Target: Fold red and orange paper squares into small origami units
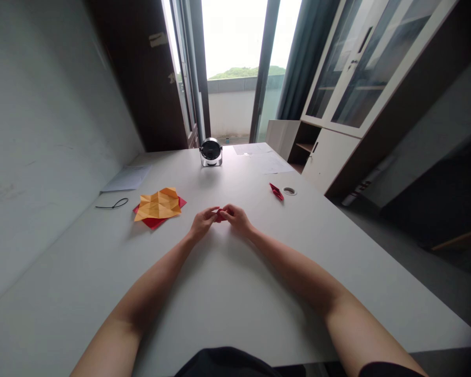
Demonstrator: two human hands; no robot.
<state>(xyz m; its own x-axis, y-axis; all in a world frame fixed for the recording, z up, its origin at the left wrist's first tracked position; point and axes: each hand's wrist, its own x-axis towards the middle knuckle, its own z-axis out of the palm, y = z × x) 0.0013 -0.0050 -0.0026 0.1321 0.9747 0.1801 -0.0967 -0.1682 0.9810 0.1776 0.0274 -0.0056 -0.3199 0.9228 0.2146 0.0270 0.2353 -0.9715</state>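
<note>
Between my two hands is a small piece of folded red paper, largely covered by the fingers. My left hand pinches its left side, and my right hand grips its right side. Both hands are just above or on the white table, near its middle. To the left lies a creased orange sheet of paper on top of red paper. Off to the right rests a folded red paper boat-like shape.
A round cable hole sits beside the red folded shape. A black cord lies at the left, near white papers. At the table's far side stands a round black-and-silver device. More sheets lie at the back right.
</note>
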